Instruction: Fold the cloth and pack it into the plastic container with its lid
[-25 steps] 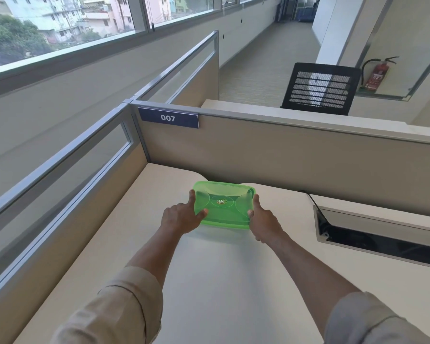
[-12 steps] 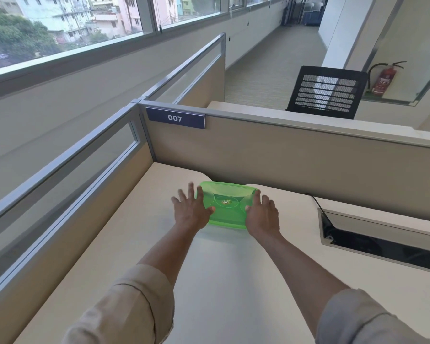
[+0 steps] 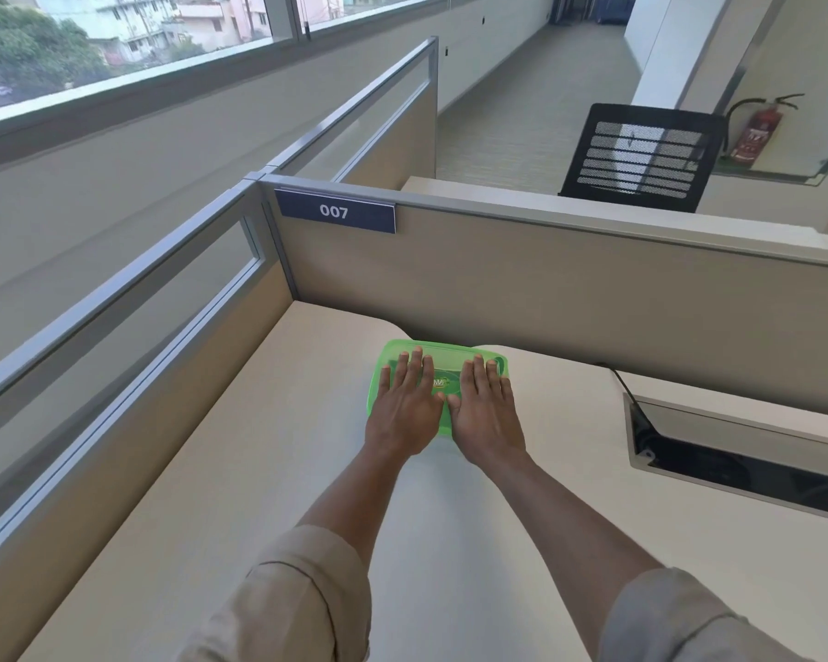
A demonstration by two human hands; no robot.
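Note:
A translucent green plastic container (image 3: 443,352) with its green lid on top stands on the pale desk (image 3: 278,470) near the back partition. My left hand (image 3: 405,406) lies flat, palm down, on the left half of the lid. My right hand (image 3: 486,413) lies flat on the right half, its thumb touching my left thumb. Fingers of both hands are stretched out and hold nothing. The cloth is not visible; the lid and my hands hide the container's inside.
Beige cubicle partitions (image 3: 546,298) with a "007" label (image 3: 336,212) close the desk at the back and left. An open cable tray (image 3: 737,461) is cut into the desk at the right. A black mesh chair (image 3: 639,160) stands beyond the partition.
My hands left the container's sides, spread their fingers, and came down flat on top of the lid, closer together. The container has stayed in place.

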